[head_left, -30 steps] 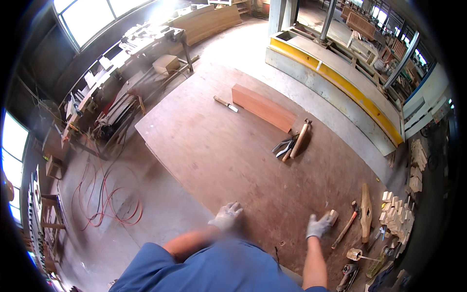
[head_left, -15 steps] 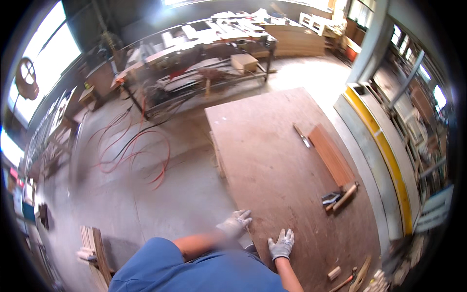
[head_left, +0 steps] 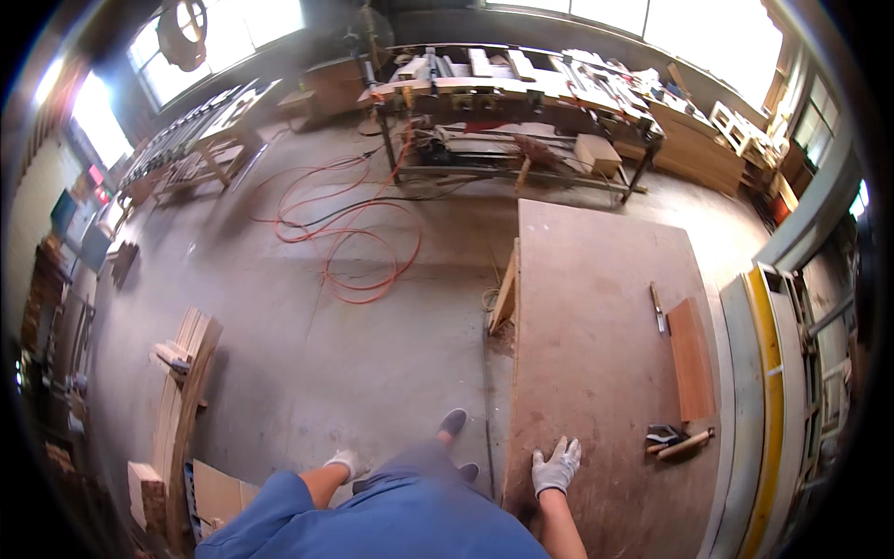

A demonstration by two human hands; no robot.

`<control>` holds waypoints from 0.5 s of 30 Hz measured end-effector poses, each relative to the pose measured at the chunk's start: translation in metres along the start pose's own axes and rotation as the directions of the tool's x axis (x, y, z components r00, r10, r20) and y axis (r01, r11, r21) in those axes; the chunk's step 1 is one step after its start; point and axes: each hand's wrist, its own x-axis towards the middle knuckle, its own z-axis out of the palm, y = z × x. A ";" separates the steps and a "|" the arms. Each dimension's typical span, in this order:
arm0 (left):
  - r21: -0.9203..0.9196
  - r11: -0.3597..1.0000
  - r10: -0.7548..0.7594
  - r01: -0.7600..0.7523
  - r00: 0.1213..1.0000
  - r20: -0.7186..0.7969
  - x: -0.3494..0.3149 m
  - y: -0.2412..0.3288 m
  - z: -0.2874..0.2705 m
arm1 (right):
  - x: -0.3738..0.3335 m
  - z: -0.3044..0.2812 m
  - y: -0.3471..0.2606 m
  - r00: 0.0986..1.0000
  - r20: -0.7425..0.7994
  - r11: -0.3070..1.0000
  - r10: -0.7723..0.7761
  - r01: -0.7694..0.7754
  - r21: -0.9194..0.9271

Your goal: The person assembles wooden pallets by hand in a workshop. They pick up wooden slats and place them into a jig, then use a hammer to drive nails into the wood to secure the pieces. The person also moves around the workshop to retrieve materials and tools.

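Observation:
My right hand, in a whitish work glove, lies flat on the brown plywood tabletop near its left edge. Its fingers are spread and it holds nothing. My left hand, gloved the same way, hangs beside my leg above the floor, away from the table; its fingers are too small and blurred to make out. Farther right on the tabletop is a reddish-brown board. A chisel with a wooden handle lies at that board's upper left. Below the board are a dark hand plane and a wooden-handled tool.
Orange hoses coil across the grey floor. A workbench loaded with wood pieces stands at the back. On my left are stacked timber beams and a cardboard piece. A yellow-striped rack runs along the right.
My left hand has come off the table's edge and dropped to my side. The view has turned left, showing more floor and the timber stack. My right hand stays on the tabletop.

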 end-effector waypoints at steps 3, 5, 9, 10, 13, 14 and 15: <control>0.054 0.998 0.013 -0.019 0.994 0.110 0.056 -0.072 0.136 | 0.004 -0.008 -0.007 0.999 0.052 1.000 0.007 -0.007 -0.013; -0.085 0.996 -0.009 0.021 0.990 0.144 0.055 -0.067 0.165 | 0.005 -0.010 -0.004 0.998 0.056 1.000 0.011 -0.009 -0.028; -0.344 0.932 -0.077 0.116 0.989 0.124 0.047 -0.048 0.172 | 0.008 -0.007 0.000 0.998 0.053 0.999 0.022 -0.020 -0.042; -0.385 0.915 -0.083 0.121 0.990 0.115 0.046 -0.046 0.175 | 0.009 -0.003 0.004 0.999 0.046 0.999 0.024 -0.022 -0.050; -0.451 0.883 -0.115 0.130 0.992 0.061 0.047 -0.048 0.157 | 0.020 0.000 0.003 0.996 0.077 0.996 0.042 -0.036 -0.079; -0.467 0.873 -0.134 0.139 0.990 0.045 0.042 -0.046 0.143 | 0.021 -0.010 -0.010 0.990 0.120 0.992 0.076 -0.063 -0.105; -0.477 0.867 -0.149 0.145 0.988 0.029 0.037 -0.045 0.126 | 0.021 -0.015 -0.016 0.984 0.139 0.989 0.111 -0.095 -0.116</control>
